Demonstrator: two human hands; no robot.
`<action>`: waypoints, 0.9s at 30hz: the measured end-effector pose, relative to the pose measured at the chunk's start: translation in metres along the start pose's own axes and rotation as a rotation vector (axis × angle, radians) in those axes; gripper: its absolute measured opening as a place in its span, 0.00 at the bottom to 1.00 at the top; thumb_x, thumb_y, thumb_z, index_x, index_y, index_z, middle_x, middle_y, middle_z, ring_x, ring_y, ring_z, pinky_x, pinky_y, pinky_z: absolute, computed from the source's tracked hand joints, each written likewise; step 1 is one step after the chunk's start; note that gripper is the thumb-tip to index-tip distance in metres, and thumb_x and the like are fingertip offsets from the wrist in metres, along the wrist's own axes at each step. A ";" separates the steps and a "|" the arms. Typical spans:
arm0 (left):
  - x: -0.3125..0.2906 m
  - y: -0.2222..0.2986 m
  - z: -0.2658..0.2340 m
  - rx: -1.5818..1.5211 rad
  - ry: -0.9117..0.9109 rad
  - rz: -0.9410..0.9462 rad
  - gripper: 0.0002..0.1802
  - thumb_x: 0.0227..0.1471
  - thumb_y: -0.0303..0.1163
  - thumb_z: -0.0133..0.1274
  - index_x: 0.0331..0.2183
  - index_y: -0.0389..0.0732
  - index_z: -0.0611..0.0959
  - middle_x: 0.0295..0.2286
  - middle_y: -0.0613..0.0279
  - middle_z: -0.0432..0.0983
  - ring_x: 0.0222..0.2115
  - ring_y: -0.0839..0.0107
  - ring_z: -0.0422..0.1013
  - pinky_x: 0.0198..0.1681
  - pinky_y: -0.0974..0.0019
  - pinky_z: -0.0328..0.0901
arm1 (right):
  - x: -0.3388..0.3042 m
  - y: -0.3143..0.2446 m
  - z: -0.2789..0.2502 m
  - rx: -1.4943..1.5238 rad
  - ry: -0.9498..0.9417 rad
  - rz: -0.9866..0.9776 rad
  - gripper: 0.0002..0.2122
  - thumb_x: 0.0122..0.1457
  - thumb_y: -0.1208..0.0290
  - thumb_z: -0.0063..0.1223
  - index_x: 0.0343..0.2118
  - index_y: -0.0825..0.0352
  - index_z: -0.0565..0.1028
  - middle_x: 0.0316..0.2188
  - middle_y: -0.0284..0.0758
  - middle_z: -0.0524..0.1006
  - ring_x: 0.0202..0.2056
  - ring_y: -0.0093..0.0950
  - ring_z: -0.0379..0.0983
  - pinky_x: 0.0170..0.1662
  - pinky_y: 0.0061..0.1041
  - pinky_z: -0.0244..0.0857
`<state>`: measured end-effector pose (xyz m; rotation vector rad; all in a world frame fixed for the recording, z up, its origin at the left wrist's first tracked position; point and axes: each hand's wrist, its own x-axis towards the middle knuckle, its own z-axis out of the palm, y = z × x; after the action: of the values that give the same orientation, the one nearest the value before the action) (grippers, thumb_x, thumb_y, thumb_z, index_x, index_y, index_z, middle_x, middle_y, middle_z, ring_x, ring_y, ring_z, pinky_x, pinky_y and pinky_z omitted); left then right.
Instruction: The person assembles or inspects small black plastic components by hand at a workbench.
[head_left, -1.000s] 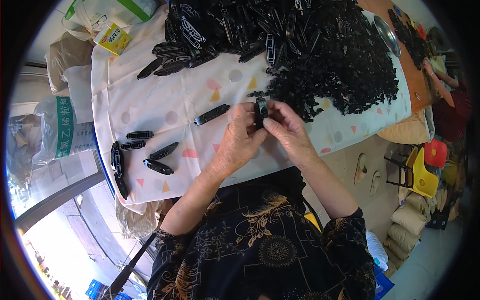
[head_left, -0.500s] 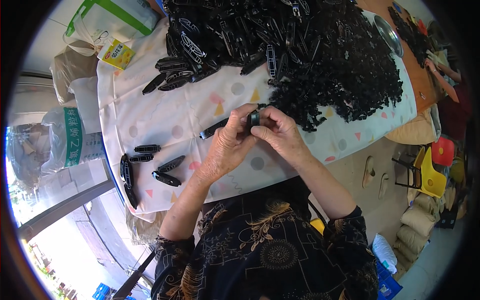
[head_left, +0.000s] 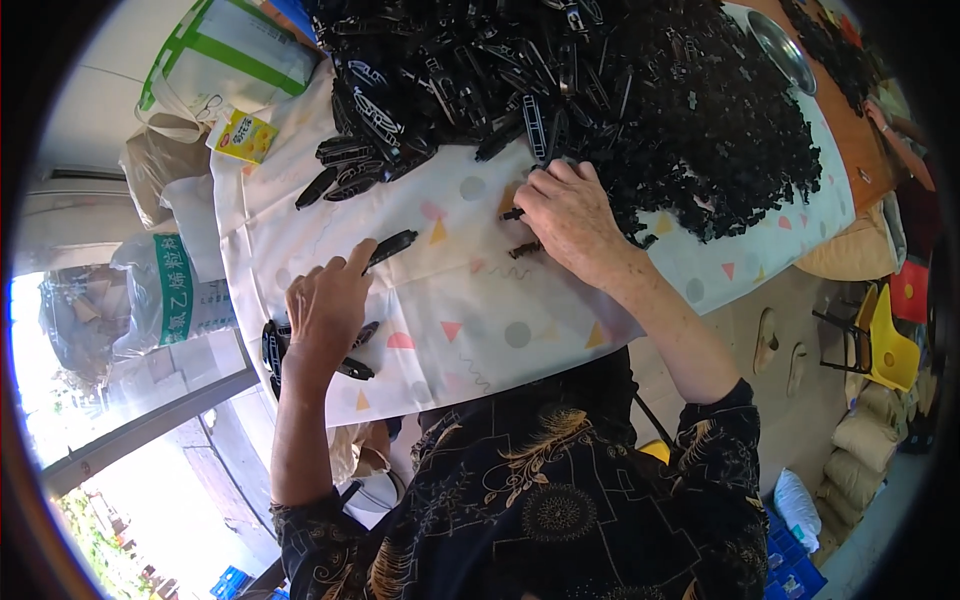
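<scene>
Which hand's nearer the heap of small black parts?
Right: the right hand is at the left edge of the heap; the left hand is well away to its left, by a long black piece.

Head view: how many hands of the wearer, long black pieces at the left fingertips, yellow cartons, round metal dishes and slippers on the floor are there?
Wearer's hands, left hand and right hand: 2
Long black piece at the left fingertips: 1
Yellow carton: 1
Round metal dish: 1
Slippers: 2
Total: 7
</scene>
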<state>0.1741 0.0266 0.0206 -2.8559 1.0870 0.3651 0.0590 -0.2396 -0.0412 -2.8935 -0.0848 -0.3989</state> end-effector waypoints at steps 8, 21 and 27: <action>0.098 0.091 0.000 -0.194 0.453 0.369 0.11 0.47 0.34 0.56 0.33 0.42 0.77 0.29 0.59 0.74 0.32 0.60 0.74 0.32 0.60 0.69 | -0.023 0.006 -0.017 1.322 0.178 0.469 0.06 0.59 0.77 0.50 0.39 0.66 0.72 0.27 0.26 0.72 0.31 0.18 0.69 0.32 0.18 0.64; 0.109 0.096 0.050 -0.271 0.575 0.235 0.10 0.45 0.27 0.54 0.32 0.36 0.74 0.30 0.55 0.75 0.32 0.59 0.74 0.32 0.62 0.70 | -0.054 -0.014 -0.045 1.933 0.166 0.702 0.04 0.59 0.75 0.51 0.37 0.63 0.72 0.29 0.34 0.77 0.29 0.25 0.74 0.30 0.21 0.67; 0.034 0.093 0.054 -1.708 0.089 0.100 0.10 0.54 0.29 0.51 0.39 0.39 0.73 0.33 0.60 0.76 0.29 0.67 0.76 0.31 0.70 0.70 | -0.052 -0.046 -0.043 1.582 0.215 0.685 0.05 0.58 0.73 0.53 0.36 0.65 0.71 0.34 0.37 0.78 0.30 0.23 0.75 0.33 0.20 0.65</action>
<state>0.1265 -0.0571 -0.0376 -4.0531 1.2011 2.0164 -0.0064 -0.2062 -0.0057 -1.1924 0.4152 -0.2737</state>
